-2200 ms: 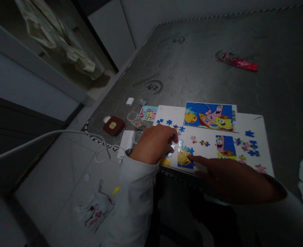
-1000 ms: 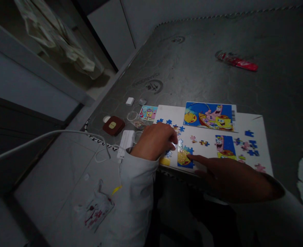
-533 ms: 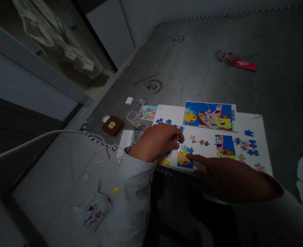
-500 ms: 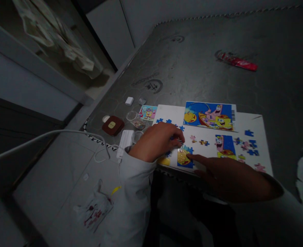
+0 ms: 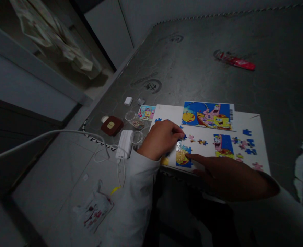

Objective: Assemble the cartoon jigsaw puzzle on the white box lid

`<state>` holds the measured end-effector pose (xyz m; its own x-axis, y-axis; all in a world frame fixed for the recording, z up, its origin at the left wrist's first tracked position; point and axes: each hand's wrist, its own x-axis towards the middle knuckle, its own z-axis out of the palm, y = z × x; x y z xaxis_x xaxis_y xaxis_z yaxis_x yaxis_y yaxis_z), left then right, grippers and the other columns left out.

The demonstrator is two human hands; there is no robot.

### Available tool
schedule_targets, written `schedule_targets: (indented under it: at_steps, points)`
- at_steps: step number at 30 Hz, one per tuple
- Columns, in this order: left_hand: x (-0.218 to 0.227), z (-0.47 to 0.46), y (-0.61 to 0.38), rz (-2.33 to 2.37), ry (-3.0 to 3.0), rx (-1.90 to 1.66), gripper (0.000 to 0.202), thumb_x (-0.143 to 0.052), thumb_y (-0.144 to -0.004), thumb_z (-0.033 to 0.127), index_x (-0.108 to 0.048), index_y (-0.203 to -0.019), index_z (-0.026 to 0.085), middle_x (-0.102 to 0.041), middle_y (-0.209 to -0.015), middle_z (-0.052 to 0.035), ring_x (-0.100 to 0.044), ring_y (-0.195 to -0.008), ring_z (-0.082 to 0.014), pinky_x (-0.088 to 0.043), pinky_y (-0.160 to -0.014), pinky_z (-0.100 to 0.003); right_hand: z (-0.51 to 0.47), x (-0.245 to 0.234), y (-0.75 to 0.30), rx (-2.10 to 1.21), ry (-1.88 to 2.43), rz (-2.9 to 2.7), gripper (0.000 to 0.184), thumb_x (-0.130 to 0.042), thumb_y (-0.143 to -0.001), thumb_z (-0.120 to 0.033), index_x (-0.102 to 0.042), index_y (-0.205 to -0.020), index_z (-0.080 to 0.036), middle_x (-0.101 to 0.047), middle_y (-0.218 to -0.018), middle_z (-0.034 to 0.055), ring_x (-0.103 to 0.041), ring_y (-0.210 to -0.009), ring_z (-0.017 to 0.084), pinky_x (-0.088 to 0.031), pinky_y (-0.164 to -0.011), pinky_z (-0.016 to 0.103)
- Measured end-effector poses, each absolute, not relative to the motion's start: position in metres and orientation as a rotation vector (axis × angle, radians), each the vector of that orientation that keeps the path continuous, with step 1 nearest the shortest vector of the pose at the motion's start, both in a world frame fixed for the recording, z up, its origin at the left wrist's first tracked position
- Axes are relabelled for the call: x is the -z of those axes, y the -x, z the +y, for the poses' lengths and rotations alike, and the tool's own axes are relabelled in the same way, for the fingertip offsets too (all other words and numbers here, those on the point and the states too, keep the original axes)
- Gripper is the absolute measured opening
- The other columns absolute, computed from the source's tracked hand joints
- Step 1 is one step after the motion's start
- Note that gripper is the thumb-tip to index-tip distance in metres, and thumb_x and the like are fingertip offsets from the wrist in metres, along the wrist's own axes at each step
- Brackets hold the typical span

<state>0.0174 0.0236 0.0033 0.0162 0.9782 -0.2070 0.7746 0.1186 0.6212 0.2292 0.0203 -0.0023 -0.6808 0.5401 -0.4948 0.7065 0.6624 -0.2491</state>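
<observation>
Dim room; grey patterned mat (image 5: pixel 213 79) as work surface, pale floor to my left.

Nearest: my right hand (image 5: pixel 225 175), white sleeve, lying low at the board's near edge. Index finger stretched out, tip pressed on the joined block (image 5: pixel 182 157) of blue and yellow pieces; other fingers curled under. Nothing held in it.

Next: my left hand (image 5: pixel 161 139), white sleeve, knuckles up over the board's left part. Fingertips bunched narrow at a small blue piece (image 5: pixel 183 137) just above the joined block; whether they pinch it or only touch it, I cannot tell.

White board (image 5: pixel 254 123), flat on the mat. On it: the joined block at the near left corner; a second joined patch (image 5: pixel 223 145) showing a pink figure, to the right; loose pieces (image 5: pixel 246 145) blue and pink, scattered at the right end; two small pieces (image 5: pixel 197 140) between the hands' reach and the second patch. At the far edge, a cartoon reference card (image 5: pixel 208 115), lying flat.

Left of the board, on the mat: white charger (image 5: pixel 125 144) with cable (image 5: pixel 63 133) running off left; brown round case (image 5: pixel 112 125); clear cup (image 5: pixel 132 118); small picture card (image 5: pixel 147 112); small white block (image 5: pixel 128 101).

Farthest: red wrapper (image 5: pixel 235 61), well apart from the board.
</observation>
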Motion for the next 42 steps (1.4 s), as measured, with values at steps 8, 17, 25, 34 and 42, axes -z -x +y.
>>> schedule_targets:
  at_steps: [8,17,25,34,42]
  points:
    - [0.0,0.026,-0.019,1.735,-1.592,-0.428,0.008,-0.074,-0.082,0.021,-0.081,-0.086,0.02,-0.079,-0.082,-0.0021,-0.07,-0.078,-0.0144,-0.049,-0.076,-0.029,0.021,0.003,-0.229,0.608,-1.002,2.455,0.055,-0.057,-0.095,-0.027,-0.052,-0.151,-0.03,-0.079,-0.105,0.0112,-0.077,-0.083,0.031,-0.061,-0.065,0.04]
    - [-0.003,0.024,-0.021,1.767,-1.639,-0.348,0.008,-0.077,-0.081,0.024,-0.082,-0.087,0.022,-0.08,-0.082,-0.0012,-0.07,-0.079,-0.0157,-0.049,-0.078,-0.03,0.02,0.006,-0.23,0.571,-0.983,2.514,0.054,-0.058,-0.095,-0.029,-0.055,-0.148,-0.029,-0.079,-0.104,0.0108,-0.077,-0.079,0.029,-0.059,-0.059,0.035]
    - [0.001,0.025,-0.022,1.809,-1.637,-0.36,0.007,-0.083,-0.075,0.024,-0.079,-0.08,0.021,-0.077,-0.078,0.0001,-0.068,-0.076,-0.0155,-0.047,-0.072,-0.03,0.02,0.007,-0.231,0.571,-1.001,2.5,0.053,-0.056,-0.096,-0.031,-0.054,-0.149,-0.032,-0.079,-0.104,0.0109,-0.077,-0.078,0.03,-0.058,-0.06,0.037]
    - [-0.013,0.018,-0.013,1.956,-1.638,-0.537,0.008,-0.078,-0.082,0.024,-0.078,-0.089,0.02,-0.077,-0.086,-0.0019,-0.068,-0.081,-0.016,-0.046,-0.075,-0.03,0.02,0.003,-0.23,0.577,-1.007,2.455,0.056,-0.057,-0.095,-0.029,-0.052,-0.151,-0.03,-0.079,-0.102,0.0118,-0.077,-0.078,0.029,-0.058,-0.06,0.036]
    - [-0.033,0.007,-0.003,2.227,-1.617,-0.252,0.01,-0.074,-0.087,0.033,-0.077,-0.093,0.024,-0.077,-0.088,-0.001,-0.068,-0.083,-0.0196,-0.045,-0.075,-0.033,0.021,-0.003,-0.227,0.573,-1.003,2.434,0.054,-0.055,-0.097,-0.031,-0.053,-0.151,-0.027,-0.079,-0.104,0.0138,-0.077,-0.081,0.031,-0.059,-0.063,0.038]
